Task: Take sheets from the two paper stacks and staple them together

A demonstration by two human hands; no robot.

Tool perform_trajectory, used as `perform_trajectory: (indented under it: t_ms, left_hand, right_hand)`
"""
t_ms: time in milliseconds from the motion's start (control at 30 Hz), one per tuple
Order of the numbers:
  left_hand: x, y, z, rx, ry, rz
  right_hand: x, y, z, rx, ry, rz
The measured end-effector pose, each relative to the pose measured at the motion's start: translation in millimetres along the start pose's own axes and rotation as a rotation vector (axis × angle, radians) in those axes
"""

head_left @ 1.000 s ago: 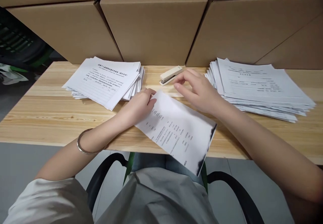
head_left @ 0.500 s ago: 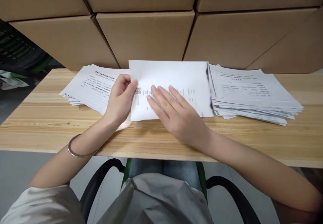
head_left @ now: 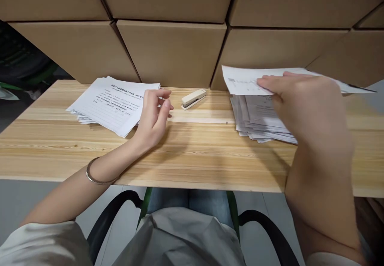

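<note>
My right hand (head_left: 309,102) grips a white printed sheet (head_left: 243,80) from above and holds it over the right paper stack (head_left: 255,116). Its thumb is hidden. Fingers loosely curled and apart, my left hand (head_left: 154,118) holds nothing; it hovers at the right edge of the left paper stack (head_left: 111,106). Between the two stacks lies a cream stapler (head_left: 193,99) near the back of the table.
Brown cardboard boxes (head_left: 174,50) stand in rows behind the wooden table (head_left: 192,158). Black chair armrests (head_left: 120,208) flank my lap below the table's front edge. Dark items show at the far left.
My right hand has carried the sheet from the middle to above the right stack. My left hand has let go of it. The stapler has come into view.
</note>
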State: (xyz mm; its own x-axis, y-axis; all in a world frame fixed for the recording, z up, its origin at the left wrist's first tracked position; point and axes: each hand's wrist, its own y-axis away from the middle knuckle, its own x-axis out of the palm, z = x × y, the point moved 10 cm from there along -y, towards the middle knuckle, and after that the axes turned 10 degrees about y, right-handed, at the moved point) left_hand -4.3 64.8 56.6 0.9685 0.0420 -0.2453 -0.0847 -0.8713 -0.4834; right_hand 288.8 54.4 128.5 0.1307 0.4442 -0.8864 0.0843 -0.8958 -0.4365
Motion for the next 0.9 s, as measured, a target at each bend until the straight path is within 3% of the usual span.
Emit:
perform_trajectory:
  t_ms: [133, 233, 333, 533, 833, 900]
  left_hand:
    - [-12.1, -1, -8, 0.141, 0.021, -0.075]
    - [-15.4, -1, -5, 0.148, 0.019, -0.106]
    - [-14.8, -1, -5, 0.145, 0.014, -0.103]
    - [-16.6, 1, -10, 0.137, -0.045, -0.114]
    - [-20.6, 2, -17, 0.267, -0.131, -0.143]
    - [-23.6, 1, -26, 0.349, -0.154, -0.157]
  right_hand:
    - [23, -5, -48, 0.190, 0.069, 0.170]
    - [40, -4, -63, 0.266, 0.054, 0.278]
    - [58, -4, -66, 0.273, 0.022, 0.367]
    - [80, -5, -64, 0.198, -0.001, 0.412]
    - [119, 21, -67, 0.222, 0.024, 0.821]
    - [121, 19, -62, 0.182, 0.032, 0.830]
